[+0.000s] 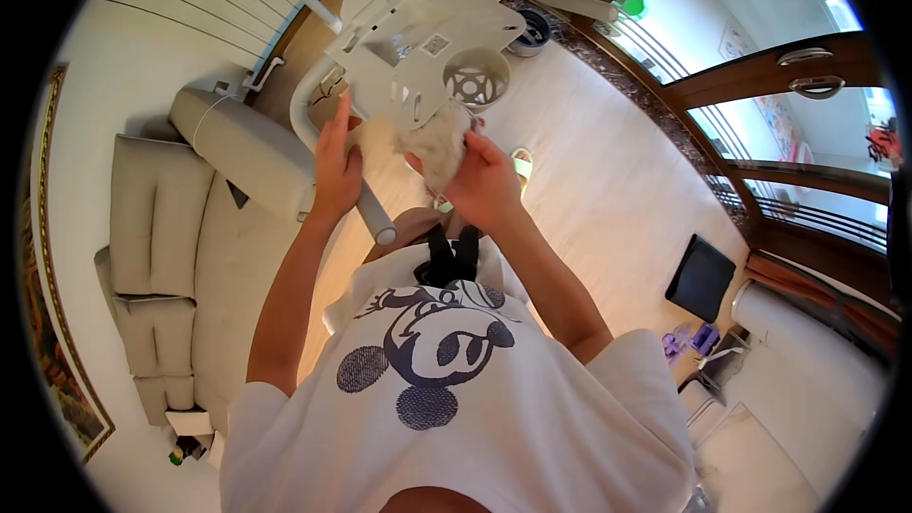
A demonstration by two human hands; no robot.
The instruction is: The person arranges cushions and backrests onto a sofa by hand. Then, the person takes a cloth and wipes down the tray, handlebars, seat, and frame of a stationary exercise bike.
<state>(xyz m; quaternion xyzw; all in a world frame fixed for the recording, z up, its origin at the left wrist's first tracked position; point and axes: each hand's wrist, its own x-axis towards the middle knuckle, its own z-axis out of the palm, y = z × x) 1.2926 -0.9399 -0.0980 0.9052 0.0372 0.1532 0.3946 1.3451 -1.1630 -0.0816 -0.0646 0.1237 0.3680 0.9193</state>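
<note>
Right hand [480,180]: grip closed around a bunched pale cloth [439,147], which sits at the near edge of the white plastic tray [480,11], just beside its round cup holder [478,78]. Left hand [339,163]: fingers extended, grip unclosed, over the curved grey tube [372,214]; contact unclear. QR label [435,45] on tray. Beyond: grey sofa [157,218] left, black bin [532,30] past tray, wood-framed glass doors [750,66] right.
</note>
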